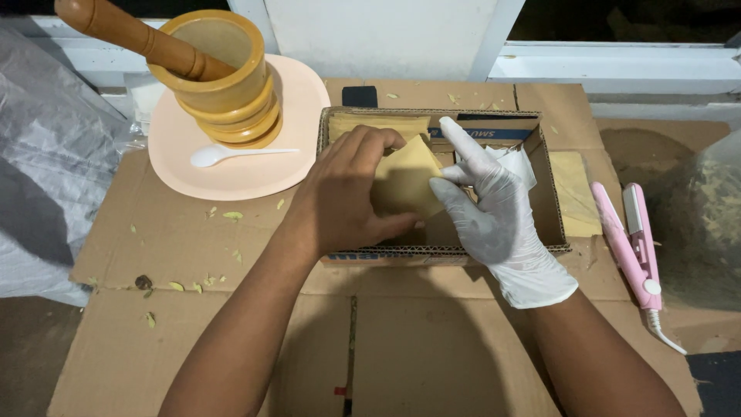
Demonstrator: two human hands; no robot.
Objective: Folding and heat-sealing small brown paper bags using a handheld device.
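Both my hands are over a shallow cardboard box (552,208) at the middle of the work surface. My bare left hand (343,197) and my right hand (486,201), which wears a white glove, grip the same small tan paper pouch (405,181) from either side. The pouch is held tilted just above the box. More tan pouches (378,123) lie stacked in the box's far left corner, and a bit of white paper (519,164) shows behind my gloved fingers.
A wooden mortar (224,85) with a pestle (131,31) stands on a pale pink plate (231,174), beside a white plastic spoon (231,154). A pink hair straightener (633,247) lies at the right. Flattened cardboard (432,347) covers the surface, with leaf bits scattered. A bag of dried leaves (706,224) is far right.
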